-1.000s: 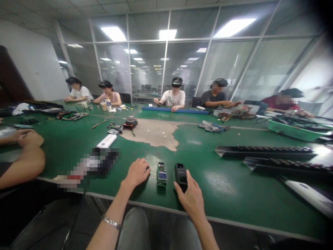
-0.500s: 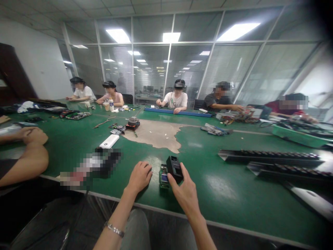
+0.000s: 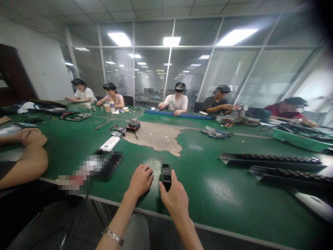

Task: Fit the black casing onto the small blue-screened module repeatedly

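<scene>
My right hand is closed around a black plastic housing, thumb on its near left side and fingers along its right. The housing has slots and small openings on its upper face and stands just above or on the table. The green circuit board seen earlier is now hidden, apparently beneath or within it. To the left, apart from the housing, my left hand rests palm down on the green tabletop with its fingers loosely bent. Nothing shows in it, though its palm is hidden.
A brown paper-like sheet lies ahead, with a white power bank to its left. Two long black rails and a green basket are at right. Bundled tools lie beyond. Several people sit around the table; a person's arms rest at left.
My right hand has brought the black housing left and upright over the green circuit board, which no longer shows. My left hand has stayed almost in place.
</scene>
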Motion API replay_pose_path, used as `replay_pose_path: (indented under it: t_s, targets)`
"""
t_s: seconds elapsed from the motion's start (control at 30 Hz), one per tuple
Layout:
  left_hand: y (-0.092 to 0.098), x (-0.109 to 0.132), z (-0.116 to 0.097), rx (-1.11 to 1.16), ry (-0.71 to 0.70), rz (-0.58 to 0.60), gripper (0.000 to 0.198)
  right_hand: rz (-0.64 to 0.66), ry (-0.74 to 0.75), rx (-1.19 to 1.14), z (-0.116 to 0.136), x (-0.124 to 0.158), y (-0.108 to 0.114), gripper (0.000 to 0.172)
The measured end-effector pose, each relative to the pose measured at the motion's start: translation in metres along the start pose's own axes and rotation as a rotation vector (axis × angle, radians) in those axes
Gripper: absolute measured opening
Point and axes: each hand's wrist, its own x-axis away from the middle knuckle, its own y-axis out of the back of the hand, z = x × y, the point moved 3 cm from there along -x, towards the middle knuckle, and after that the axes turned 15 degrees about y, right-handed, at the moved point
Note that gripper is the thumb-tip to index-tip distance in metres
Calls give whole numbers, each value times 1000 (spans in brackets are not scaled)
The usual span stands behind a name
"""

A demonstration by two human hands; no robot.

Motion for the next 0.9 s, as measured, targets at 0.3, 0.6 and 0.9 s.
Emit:
replay_pose_path:
  t_s: [0.3,0.6,0.9]
  targets:
    - [-2,1,0,-2,2,-7,26,-134,132,-109,-15,15,-20,76]
    - [-4,0,1,-15,-3,-13,27,-139,158,-127,-17,19,-25,69]
    - [-6,0,2,-15,-7,-17,28,-125,92,-148,-15,13,-25,67]
